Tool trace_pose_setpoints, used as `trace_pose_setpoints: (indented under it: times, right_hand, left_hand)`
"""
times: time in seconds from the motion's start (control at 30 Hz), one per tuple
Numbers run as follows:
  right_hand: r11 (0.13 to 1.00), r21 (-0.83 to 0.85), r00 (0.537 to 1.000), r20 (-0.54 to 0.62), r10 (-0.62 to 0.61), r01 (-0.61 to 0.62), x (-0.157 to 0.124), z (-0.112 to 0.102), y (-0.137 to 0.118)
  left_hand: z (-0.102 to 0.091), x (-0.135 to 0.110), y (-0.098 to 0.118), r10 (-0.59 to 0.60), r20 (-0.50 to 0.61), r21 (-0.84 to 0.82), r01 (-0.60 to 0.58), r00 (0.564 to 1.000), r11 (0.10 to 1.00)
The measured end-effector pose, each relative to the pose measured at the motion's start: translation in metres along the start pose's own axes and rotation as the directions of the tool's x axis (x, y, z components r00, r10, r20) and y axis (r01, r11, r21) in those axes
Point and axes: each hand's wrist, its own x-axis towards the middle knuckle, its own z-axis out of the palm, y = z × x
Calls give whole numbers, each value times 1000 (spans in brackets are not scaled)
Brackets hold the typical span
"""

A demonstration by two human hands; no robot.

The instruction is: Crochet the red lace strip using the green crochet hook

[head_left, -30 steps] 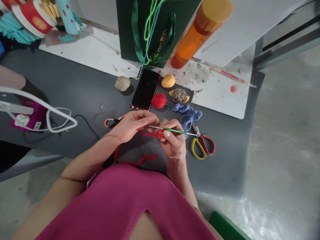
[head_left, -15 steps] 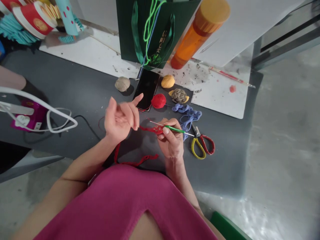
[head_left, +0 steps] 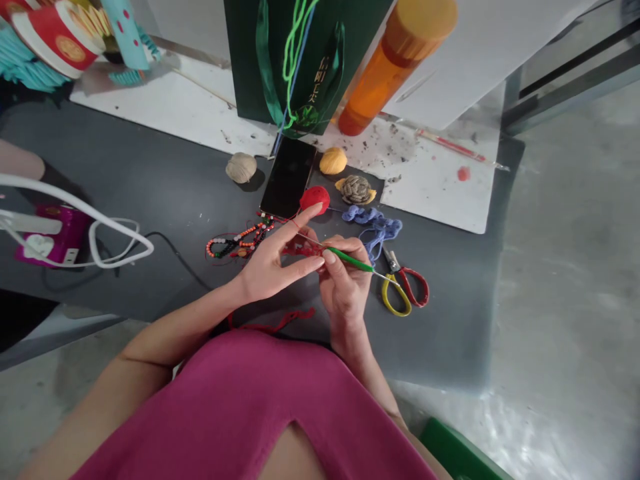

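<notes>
My right hand (head_left: 345, 280) pinches a crochet hook with a green handle (head_left: 351, 259), its thin metal tip pointing left. My left hand (head_left: 273, 263) is closed around a strip of red crochet work (head_left: 300, 249), partly hidden by the fingers. Its index finger stretches up beside the red yarn ball (head_left: 315, 199), with a thin red strand over it. The left thumb tip meets the right thumb at the work. A red crocheted length (head_left: 285, 321) trails along the table edge near my body.
Scissors (head_left: 401, 283) and blue crochet work (head_left: 377, 227) lie right of my hands. Beyond are a phone (head_left: 289, 177), a yellow yarn ball (head_left: 333, 161), a beige ball (head_left: 241, 167) and a grey crocheted flower (head_left: 356, 190). Beaded strings (head_left: 233, 245) lie left; an orange tube (head_left: 387, 73) stands behind.
My left hand has turned over and come right to the red crochet work, meeting my right hand. The beaded strings are now uncovered. The hook stays in my right hand.
</notes>
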Motion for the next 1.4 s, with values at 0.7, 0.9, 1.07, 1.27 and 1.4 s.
trace_pose_setpoints:
  times: [0.7,0.9,1.07,1.27,1.4]
  right_hand:
    - [994,-8,993,56,-107,108,2,-2,-1]
    - [997,-12,997,31,-74,75,0,-1,-1]
    - [997,-44,997,-13,-71,70,-1,-1,1]
    - [994,-22,995,-10,-104,104,0,0,-1]
    - [993,-64,994,-21,-104,102,0,0,-2]
  left_hand:
    - [-4,7,3,-296,96,-574,296,950,764]
    - [-4,7,6,-328,125,-587,337,936,737]
    - [-5,6,7,-341,129,-573,350,931,741]
    - [-8,7,3,-295,94,-547,297,951,783]
    - [-9,7,-2,-258,52,-511,248,965,823]
